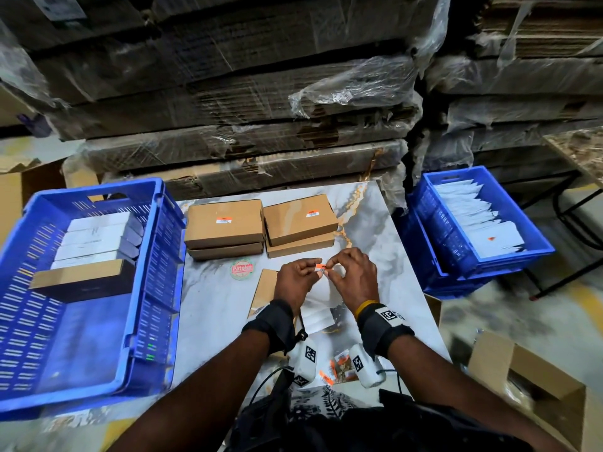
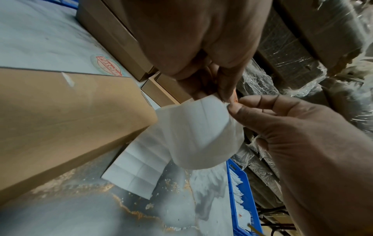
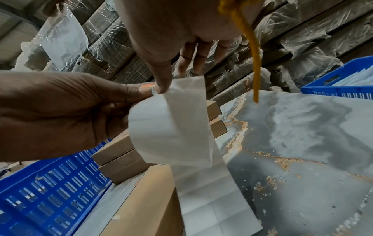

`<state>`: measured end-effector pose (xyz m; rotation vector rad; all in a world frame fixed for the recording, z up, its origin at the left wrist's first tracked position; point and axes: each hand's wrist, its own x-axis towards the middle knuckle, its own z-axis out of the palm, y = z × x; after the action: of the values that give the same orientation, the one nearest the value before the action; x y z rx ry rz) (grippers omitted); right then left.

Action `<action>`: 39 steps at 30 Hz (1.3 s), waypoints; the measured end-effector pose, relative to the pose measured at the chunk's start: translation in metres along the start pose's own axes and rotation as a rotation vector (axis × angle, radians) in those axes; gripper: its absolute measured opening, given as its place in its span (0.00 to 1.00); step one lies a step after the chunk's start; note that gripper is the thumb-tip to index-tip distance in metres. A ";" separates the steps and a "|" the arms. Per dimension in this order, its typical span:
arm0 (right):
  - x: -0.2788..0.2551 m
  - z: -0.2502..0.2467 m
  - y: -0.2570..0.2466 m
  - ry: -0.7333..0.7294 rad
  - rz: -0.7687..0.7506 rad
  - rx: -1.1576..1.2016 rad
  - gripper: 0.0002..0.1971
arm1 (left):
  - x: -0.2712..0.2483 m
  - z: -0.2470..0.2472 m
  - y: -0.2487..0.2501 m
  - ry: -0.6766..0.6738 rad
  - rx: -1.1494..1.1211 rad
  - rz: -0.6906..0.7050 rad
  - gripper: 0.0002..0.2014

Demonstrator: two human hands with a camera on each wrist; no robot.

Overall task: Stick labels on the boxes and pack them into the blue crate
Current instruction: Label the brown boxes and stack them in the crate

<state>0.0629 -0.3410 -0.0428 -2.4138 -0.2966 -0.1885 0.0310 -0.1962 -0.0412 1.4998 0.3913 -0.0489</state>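
Both hands meet above the middle of the marble table [image 1: 212, 308]. My left hand [image 1: 314, 268] pinches the top end of a white label strip [image 1: 316, 313], which curls down to the table. My right hand [image 1: 329, 265] pinches a small orange label [image 1: 321, 266] at that same end. The wrist views show the strip [image 2: 197, 132] [image 3: 171, 127] looped between the fingertips, with the orange label [image 3: 146, 86] at my left thumb. A plain brown box [image 1: 265, 290] lies under my left hand. Two stacks of labelled brown boxes [image 1: 225, 223] [image 1: 300, 218] stand behind. The blue crate [image 1: 65, 200] on the left holds several boxes.
A second blue crate [image 1: 528, 236] with white packets stands at the right of the table. A round sticker [image 1: 242, 269] lies by the box stacks. Loose orange labels [image 1: 339, 367] lie near the front edge. Wrapped cardboard stacks [image 1: 244, 109] rise behind, and an open carton [image 1: 528, 376] sits at lower right.
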 end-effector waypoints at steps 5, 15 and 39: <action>-0.002 -0.001 -0.002 -0.023 -0.065 0.063 0.11 | -0.003 0.000 0.003 -0.023 0.010 0.002 0.12; 0.000 -0.003 -0.001 -0.122 -0.130 0.120 0.09 | 0.000 -0.005 -0.001 -0.102 0.094 -0.018 0.14; 0.015 -0.013 -0.009 -0.333 -0.069 0.090 0.08 | 0.011 -0.013 0.000 -0.155 0.237 -0.017 0.15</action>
<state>0.0748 -0.3408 -0.0244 -2.3412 -0.5282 0.1952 0.0386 -0.1808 -0.0446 1.7134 0.2801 -0.2298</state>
